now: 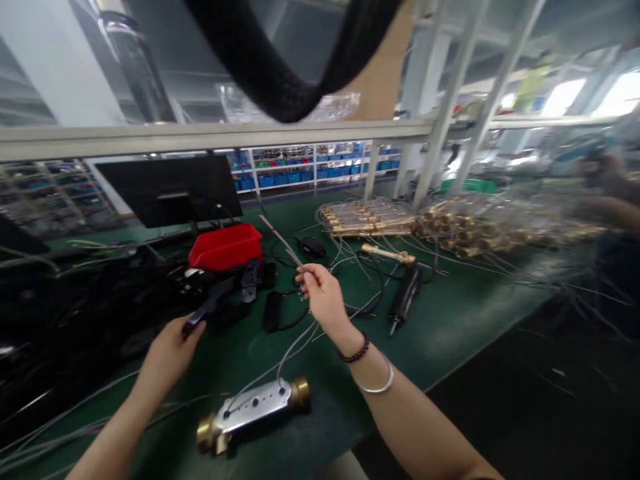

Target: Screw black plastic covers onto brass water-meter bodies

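Note:
My left hand (167, 353) is closed round the dark handle of a hand tool (210, 303) that points up and to the right over the green bench. My right hand (324, 297) pinches a thin grey cable (280, 240) whose free end sticks up to the left. The cable runs down to a brass fitting with a metal plate (253, 410) lying near the bench's front edge. Beads and a silver bangle sit on my right wrist.
A red bin (225, 245) and a dark monitor (170, 190) stand at the back left. Black cables pile up at left. A black handheld tool (405, 297) lies at centre right. Heaps of brass fittings (465, 227) with wires fill the back right. The bench edge (480, 347) drops off right.

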`<state>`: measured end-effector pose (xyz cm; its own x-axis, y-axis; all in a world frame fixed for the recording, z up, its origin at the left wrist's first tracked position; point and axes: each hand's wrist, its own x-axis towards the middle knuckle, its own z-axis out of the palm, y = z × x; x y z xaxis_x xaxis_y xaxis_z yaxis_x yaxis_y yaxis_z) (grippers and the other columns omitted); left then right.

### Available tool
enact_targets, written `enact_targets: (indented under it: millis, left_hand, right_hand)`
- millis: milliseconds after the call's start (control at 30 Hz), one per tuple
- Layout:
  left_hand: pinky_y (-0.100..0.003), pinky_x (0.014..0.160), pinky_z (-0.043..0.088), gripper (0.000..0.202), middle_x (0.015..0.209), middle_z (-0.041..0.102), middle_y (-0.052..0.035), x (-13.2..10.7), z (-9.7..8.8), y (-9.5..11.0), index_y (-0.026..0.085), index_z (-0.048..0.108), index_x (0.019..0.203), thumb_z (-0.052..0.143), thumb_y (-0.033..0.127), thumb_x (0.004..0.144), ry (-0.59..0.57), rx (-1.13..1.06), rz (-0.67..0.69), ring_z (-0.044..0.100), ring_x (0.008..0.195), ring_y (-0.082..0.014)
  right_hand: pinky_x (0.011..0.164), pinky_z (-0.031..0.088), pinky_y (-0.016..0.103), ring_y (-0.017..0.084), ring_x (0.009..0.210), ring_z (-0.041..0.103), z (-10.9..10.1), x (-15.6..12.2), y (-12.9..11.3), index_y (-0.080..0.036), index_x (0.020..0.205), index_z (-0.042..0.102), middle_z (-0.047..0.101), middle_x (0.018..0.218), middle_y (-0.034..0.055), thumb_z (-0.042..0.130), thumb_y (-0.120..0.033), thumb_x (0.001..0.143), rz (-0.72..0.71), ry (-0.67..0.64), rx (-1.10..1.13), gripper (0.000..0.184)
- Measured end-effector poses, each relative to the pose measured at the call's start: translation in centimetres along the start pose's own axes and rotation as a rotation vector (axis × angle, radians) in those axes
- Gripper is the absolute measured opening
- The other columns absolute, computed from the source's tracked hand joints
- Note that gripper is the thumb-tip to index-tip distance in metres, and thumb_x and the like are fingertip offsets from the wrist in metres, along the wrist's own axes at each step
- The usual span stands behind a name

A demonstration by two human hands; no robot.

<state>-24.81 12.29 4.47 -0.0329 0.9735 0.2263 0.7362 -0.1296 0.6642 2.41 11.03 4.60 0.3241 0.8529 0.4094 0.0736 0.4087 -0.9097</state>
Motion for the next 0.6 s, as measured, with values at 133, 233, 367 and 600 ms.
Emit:
enact_targets:
  millis: [133,233,367,600]
  left_hand:
    - [-0.040,0.083,0.048,0.050,0.084,0.071,-0.0107,-2.7,0.8,3.5,0.013,0.067,0.082,0.062,0.059,0.063,-0.115,-0.475,-0.157,0.064,0.085,-0.0284]
    - [-0.034,0.076,0.049,0.053,0.079,0.071,-0.0087,-4.2,1.5,4.3,0.011,0.069,0.087,0.071,0.056,0.059,-0.207,-0.804,-0.216,0.063,0.074,-0.0216]
    - [-0.031,0.071,0.048,0.044,0.075,0.071,-0.0084,-5.6,2.1,4.1,0.011,0.071,0.079,0.075,0.050,0.060,-0.335,-0.893,-0.260,0.062,0.069,-0.0188]
    - [-0.032,0.075,0.049,0.035,0.083,0.070,-0.0058,-6.4,2.7,3.9,0.014,0.068,0.088,0.077,0.032,0.060,-0.206,-0.789,-0.149,0.062,0.077,-0.0205]
  right_hand:
    - [0.048,0.034,0.022,0.010,0.058,0.046,0.2,-0.5,0.1,-0.017,0.084,0.064,0.062,0.077,0.0034,0.057,-0.033,0.078,0.065,-0.144,0.053,0.019]
    - [0.043,0.032,0.021,0.009,0.055,0.045,0.7,-1.3,-0.6,-0.017,0.082,0.064,0.064,0.085,0.0047,0.063,-0.042,0.073,0.177,-0.323,0.148,0.026]
    - [0.046,0.037,0.022,0.009,0.054,0.050,1.3,-2.5,-1.5,-0.017,0.076,0.063,0.064,0.076,0.0033,0.068,-0.045,0.068,0.276,-0.536,0.205,0.030]
    - [0.041,0.028,0.020,0.007,0.043,0.038,2.3,-4.0,-1.2,-0.016,0.082,0.061,0.046,0.047,-0.0059,0.069,-0.052,0.066,0.425,-0.456,0.252,0.041]
